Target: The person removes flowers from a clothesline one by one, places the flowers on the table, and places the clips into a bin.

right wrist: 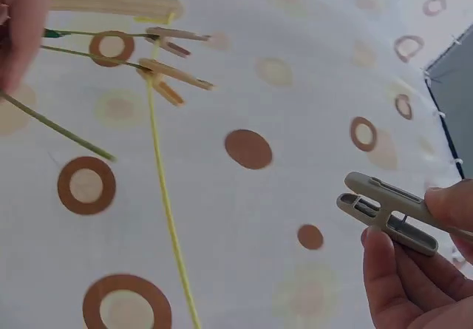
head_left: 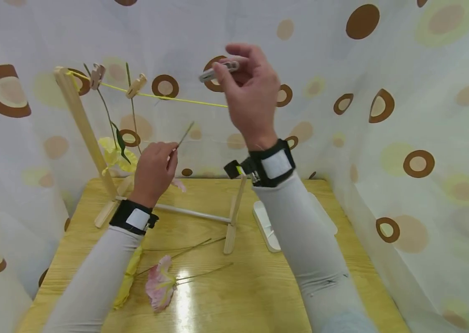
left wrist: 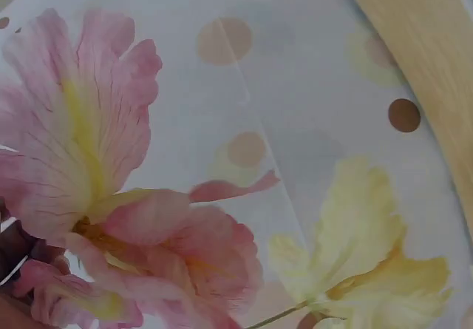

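Observation:
My left hand (head_left: 155, 169) pinches a thin green stem (head_left: 185, 133) between thumb and fingers, its tip pointing up right. Pink petals (head_left: 179, 185) show just below that hand, and a large pink flower (left wrist: 96, 159) fills the left of the left wrist view. Higher up, my right hand (head_left: 255, 88) holds a grey clothespin (head_left: 219, 71) by thumb and fingers, as the right wrist view also shows. A yellow string (head_left: 184, 100) runs behind it. Two wooden clothespins (head_left: 97, 76) clip stems to the string; a yellow flower (head_left: 118, 155) hangs upside down there.
A wooden frame (head_left: 84, 127) carries the string, with a lower rail (head_left: 192, 212) across the table (head_left: 267, 291). In front lie a pink flower (head_left: 161, 284), a yellow flower (head_left: 128, 280) and loose stems. A white tray (head_left: 265, 226) is partly behind my right forearm.

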`<state>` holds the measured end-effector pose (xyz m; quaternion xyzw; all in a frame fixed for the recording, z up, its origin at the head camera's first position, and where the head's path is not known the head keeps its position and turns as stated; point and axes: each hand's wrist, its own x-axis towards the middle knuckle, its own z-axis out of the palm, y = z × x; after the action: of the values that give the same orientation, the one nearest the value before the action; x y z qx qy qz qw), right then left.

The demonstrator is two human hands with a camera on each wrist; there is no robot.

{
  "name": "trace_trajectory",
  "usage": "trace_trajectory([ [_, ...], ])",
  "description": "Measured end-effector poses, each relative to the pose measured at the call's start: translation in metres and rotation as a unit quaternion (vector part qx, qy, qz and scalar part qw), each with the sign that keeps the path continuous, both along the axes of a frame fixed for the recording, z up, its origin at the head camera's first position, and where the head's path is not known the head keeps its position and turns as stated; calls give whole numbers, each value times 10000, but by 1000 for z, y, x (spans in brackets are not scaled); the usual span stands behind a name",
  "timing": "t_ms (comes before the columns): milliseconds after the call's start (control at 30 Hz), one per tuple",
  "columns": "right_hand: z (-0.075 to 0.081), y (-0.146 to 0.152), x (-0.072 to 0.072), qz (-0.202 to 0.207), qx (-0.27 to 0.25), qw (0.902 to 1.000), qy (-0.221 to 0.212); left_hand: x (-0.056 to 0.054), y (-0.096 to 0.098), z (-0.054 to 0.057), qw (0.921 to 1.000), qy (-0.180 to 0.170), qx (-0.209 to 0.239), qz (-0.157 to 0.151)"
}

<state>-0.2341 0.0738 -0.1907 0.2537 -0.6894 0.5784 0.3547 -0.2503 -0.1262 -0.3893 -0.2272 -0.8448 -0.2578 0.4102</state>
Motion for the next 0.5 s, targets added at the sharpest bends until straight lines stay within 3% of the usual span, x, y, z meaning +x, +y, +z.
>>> trace_trajectory([
  [133,-10,54,14,-19,-761,9962,422,13,1,-29,9952,500,-600,-589],
  [267,-43,108,19,-698,-714,9938,489,29,3,-57,9889,483,-1167,-787],
  [367,-83,140,19,-1504,-94,9886,5,39,4,-77,9810,83,-1750,-830],
  [500,-155,172,16,-2277,1196,9632,-785,47,2,-107,9641,-856,-2372,-835],
])
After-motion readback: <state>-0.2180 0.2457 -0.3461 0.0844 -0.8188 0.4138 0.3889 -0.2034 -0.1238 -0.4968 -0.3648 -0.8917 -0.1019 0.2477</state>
